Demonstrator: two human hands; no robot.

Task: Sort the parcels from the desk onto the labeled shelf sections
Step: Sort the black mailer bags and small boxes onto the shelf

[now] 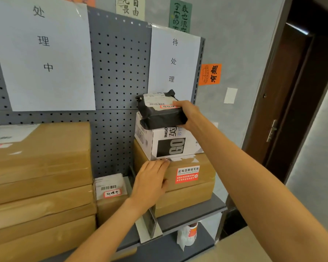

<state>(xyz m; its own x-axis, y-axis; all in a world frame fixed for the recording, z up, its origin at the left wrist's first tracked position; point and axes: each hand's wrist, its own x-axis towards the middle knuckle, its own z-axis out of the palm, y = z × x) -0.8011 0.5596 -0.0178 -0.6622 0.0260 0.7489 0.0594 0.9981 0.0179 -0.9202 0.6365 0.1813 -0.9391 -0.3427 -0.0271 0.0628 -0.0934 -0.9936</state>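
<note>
A black plastic-wrapped parcel (159, 112) with a white shipping label lies on top of a white printed box (170, 142) in the right shelf section. My right hand (189, 114) grips the parcel's right end, thumb on top. The white box stands on a brown cardboard box (193, 178) with a red sticker. My left hand (150, 182) presses flat, fingers straight, against that brown box's front left corner. A paper sign (175, 63) hangs on the pegboard behind this stack.
The left section holds a stack of large brown boxes (40, 178) and a small labelled parcel (110, 188), under another paper sign (44, 53). A metal divider (150, 224) separates the sections. A white bag (187, 235) sits on the lower shelf. A dark door (292, 103) is at right.
</note>
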